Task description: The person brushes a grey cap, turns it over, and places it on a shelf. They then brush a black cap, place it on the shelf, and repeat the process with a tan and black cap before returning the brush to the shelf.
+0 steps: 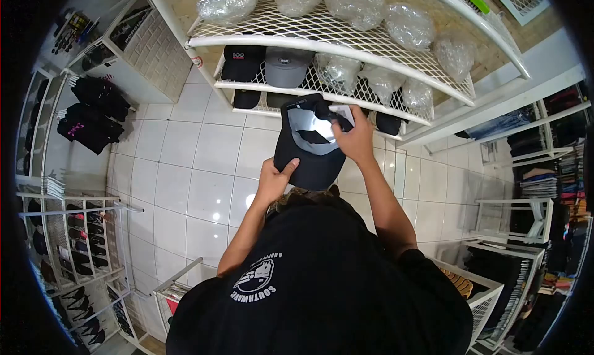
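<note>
A black baseball cap (296, 166) is held in front of my chest, its light grey inside facing up. My left hand (275, 180) is closed on its lower left edge, with the thumb lying on the black fabric. At the upper right of the cap, my right hand (356, 137) pinches the edge near the strap. A white tag (342, 113) shows beside the right fingers, some of which are hidden behind the cap.
Ahead stands a white mesh rack (260, 42) with several plastic-wrapped bundles (352, 5) above and a grey cap (286, 67) below. Black clothes (93, 123) hang at left, near shelves of footwear (86, 237). Clothes racks (507, 281) line the right. White tiles (207, 147) cover the floor.
</note>
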Demonstrator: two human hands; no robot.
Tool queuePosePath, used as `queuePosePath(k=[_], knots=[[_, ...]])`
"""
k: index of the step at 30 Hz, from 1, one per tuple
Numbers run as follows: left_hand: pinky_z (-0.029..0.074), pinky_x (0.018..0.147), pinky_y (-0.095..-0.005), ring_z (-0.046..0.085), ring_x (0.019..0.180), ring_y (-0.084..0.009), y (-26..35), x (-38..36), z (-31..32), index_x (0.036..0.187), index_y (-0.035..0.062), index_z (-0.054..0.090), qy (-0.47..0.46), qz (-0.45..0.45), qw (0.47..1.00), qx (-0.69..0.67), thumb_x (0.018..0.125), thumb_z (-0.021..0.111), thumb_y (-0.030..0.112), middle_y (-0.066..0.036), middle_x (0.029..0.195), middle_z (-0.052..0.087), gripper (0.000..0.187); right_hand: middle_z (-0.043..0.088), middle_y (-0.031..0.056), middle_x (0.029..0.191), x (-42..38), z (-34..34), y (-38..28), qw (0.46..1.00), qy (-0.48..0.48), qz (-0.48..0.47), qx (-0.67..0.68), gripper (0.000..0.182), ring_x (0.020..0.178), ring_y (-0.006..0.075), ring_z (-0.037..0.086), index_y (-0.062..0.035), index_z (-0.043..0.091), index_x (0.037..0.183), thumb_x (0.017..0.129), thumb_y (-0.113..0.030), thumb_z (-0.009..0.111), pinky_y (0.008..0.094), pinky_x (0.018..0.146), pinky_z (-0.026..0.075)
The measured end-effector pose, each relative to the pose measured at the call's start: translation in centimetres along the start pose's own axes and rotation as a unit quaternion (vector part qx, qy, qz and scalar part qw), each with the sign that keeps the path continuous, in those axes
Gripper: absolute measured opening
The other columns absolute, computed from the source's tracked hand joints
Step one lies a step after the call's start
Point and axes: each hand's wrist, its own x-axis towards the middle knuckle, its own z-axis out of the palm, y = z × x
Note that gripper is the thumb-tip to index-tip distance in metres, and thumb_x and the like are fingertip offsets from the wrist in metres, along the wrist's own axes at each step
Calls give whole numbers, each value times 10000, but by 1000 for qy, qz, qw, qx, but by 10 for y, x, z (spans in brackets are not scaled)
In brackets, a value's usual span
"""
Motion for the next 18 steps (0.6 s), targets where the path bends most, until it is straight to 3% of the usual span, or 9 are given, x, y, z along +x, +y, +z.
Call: queuePosePath(k=[1, 3, 5, 7, 9, 13, 16, 18], knots=[[511, 687, -316, 636, 743, -133, 5, 1, 2, 963, -96, 682, 0, 4, 1000, -2, 956, 711, 185, -91, 807, 726, 283, 705, 217, 1024, 0, -1, -3, 1000, -14, -1, -4, 522, 989, 410, 681, -48, 592, 1189, 761, -255, 807, 477, 821, 536], [514, 690, -328, 643, 743, -146, 14, -2, 6, 991, -94, 686, -5, 19, 998, 64, 953, 703, 174, -123, 814, 731, 270, 718, 188, 1026, -1, -2, 2, 989, -32, 22, -140, 582, 982, 388, 696, -60, 605, 1159, 723, -359, 849, 477, 805, 546], [515, 685, -331, 641, 735, -148, 12, -2, 7, 1001, -83, 691, -4, 33, 997, 66, 953, 691, 165, -137, 804, 729, 253, 730, 149, 1026, 6, -2, 14, 981, -39, 88, -170, 571, 941, 366, 711, -94, 616, 1126, 711, -408, 853, 478, 774, 554], [517, 682, -333, 646, 733, -151, 24, -6, 5, 1002, -83, 691, -27, 11, 990, 140, 951, 687, 155, -139, 803, 730, 244, 735, 89, 980, 19, -5, 31, 960, 12, 149, -236, 521, 883, 356, 715, -136, 620, 1103, 718, -402, 849, 462, 733, 561], [514, 669, -337, 654, 723, -157, 29, -7, 8, 994, -85, 687, -9, 25, 996, 86, 951, 683, 158, -145, 787, 726, 247, 710, 107, 1048, 29, -15, 51, 954, 3, 212, -213, 572, 973, 362, 697, -141, 612, 1158, 710, -408, 849, 462, 790, 560], [507, 654, -340, 642, 705, -152, 19, 1, 13, 963, -88, 686, 17, 23, 996, 83, 952, 681, 172, -139, 754, 711, 260, 670, 134, 1148, 23, -17, 53, 966, -54, 192, -165, 629, 1090, 361, 660, -154, 600, 1222, 701, -396, 855, 460, 869, 549], [498, 640, -339, 621, 690, -143, 17, 5, 14, 933, -85, 689, 36, 14, 995, 97, 952, 685, 187, -128, 728, 698, 273, 643, 190, 1186, 22, -16, 62, 953, -120, 168, -221, 690, 1157, 391, 626, -140, 598, 1259, 679, -398, 868, 480, 954, 525], [473, 610, -341, 580, 654, -132, 12, 8, 16, 886, -76, 689, 45, 10, 994, 101, 952, 690, 213, -101, 689, 675, 296, 643, 214, 1168, 32, -11, 78, 949, -102, 251, -163, 691, 1196, 416, 597, -129, 605, 1273, 700, -418, 859, 482, 1000, 500]])
